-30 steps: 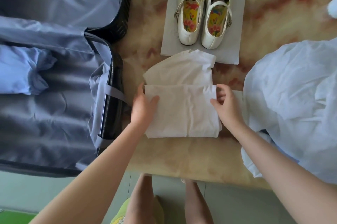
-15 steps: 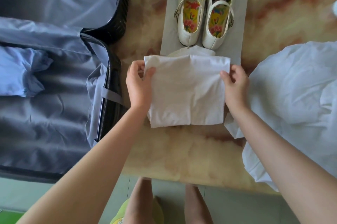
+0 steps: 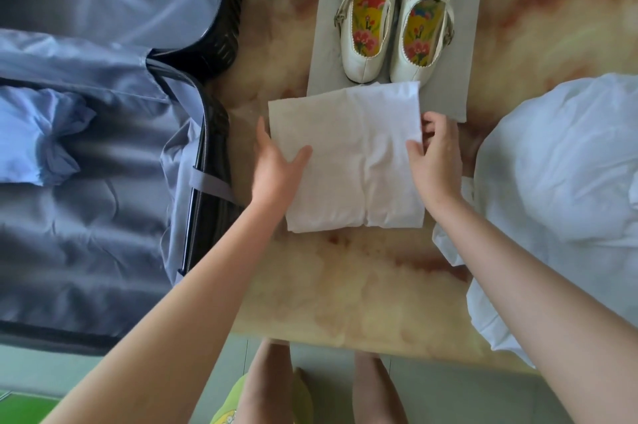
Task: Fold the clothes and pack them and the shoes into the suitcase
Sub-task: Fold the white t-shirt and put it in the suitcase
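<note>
Filling the left of the frame is the open black hard-shell suitcase (image 3: 226, 19) with its slack blue-grey lining. Its left side and near corner are cut off by the frame. A bunched light blue garment (image 3: 38, 140) lies inside it at the far left. The suitcase sits on the cream and rust marbled tabletop (image 3: 345, 285), which runs across the middle. At the right, a rumpled heap of pale white-blue cloth (image 3: 559, 175) spills past the frame edge, and I cannot make out what it is.

At the centre lies the folded white garment (image 3: 352, 161), on the table just right of the suitcase. It is nearly square, so I cannot tell its long axis. Its top edge slopes up to the right, and a crease runs up from its lower edge. Its upper right corner overlaps a flat grey mat (image 3: 462, 78) and hides the mat's lower edge.

On the mat stands a pair of cream strap shoes (image 3: 369, 26) with yellow flowered insoles. They run up and down the frame, toes toward me, heels clipped at the top.

My left hand (image 3: 276, 164) grips the garment's left edge. The thumb is spread on top and the fingers run along the edge, with their tips out of sight. My right hand (image 3: 438, 154) pinches the right edge, with the thumb on top and the fingers curled beside it.
</note>
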